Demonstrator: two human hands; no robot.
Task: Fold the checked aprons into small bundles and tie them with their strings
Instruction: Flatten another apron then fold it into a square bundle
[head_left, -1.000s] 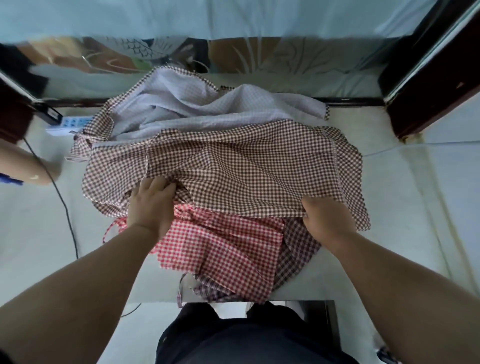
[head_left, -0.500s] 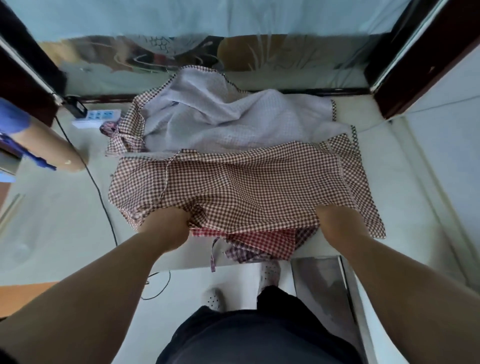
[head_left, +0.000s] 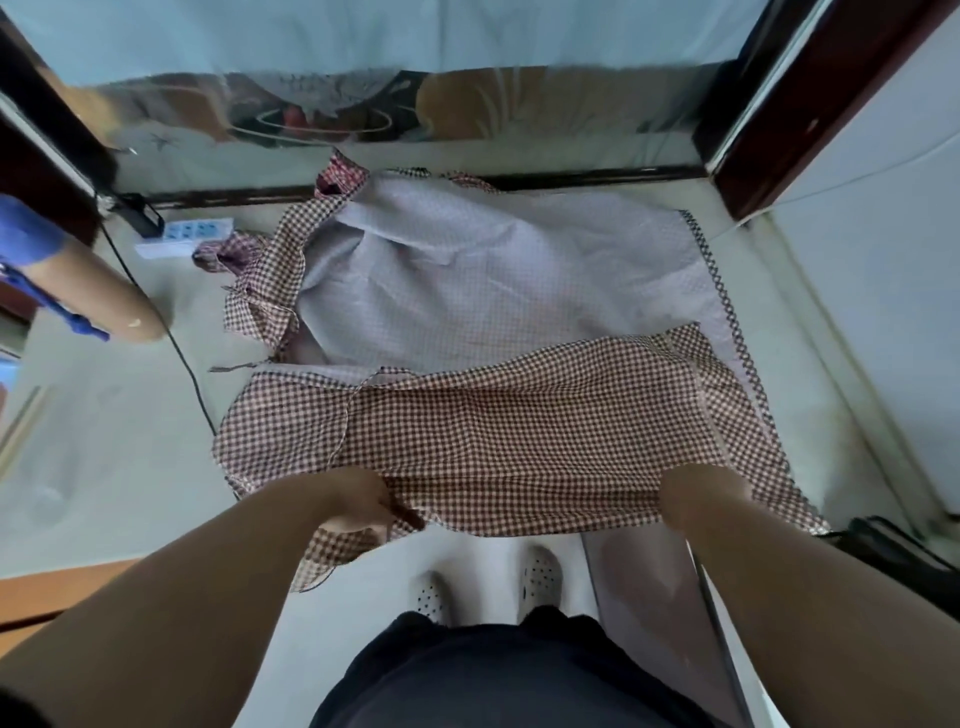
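Holding the near hem of a brown-checked apron (head_left: 519, 431), the person stands at the edge of a pale table (head_left: 104, 415). The left hand (head_left: 358, 499) pinches the hem, fingers curled round a bunch of cloth, and a loose corner hangs below it off the table edge. The right hand (head_left: 701, 493) is closed on the hem too; its fingertips are tucked under the fabric and not visible. The cloth runs fairly taut between the two hands.

The apron lies across the table, near part checked side up, far part turned over to show its pale reverse (head_left: 493, 280). A thin string (head_left: 234, 368) trails off the left side, untied.

Progress: early. This looks like spreading out or a first lengthwise fold at most. No small bundle shows, nothing is tied. Left to do: fold down to bundle size, wrap the string, knot it, then the other aprons. More checked cloth sits bunched at the far left (head_left: 228, 254), and a red-checked piece (head_left: 340, 176) lies at the far edge; whether these are separate aprons cannot be told.

Containers: none in view, no bin, box or basket for finished bundles.

Also there: a power strip (head_left: 192, 231) and a black cable (head_left: 182, 353) on the table, left, and another person's blue-gloved arm (head_left: 98, 296) resting near them.
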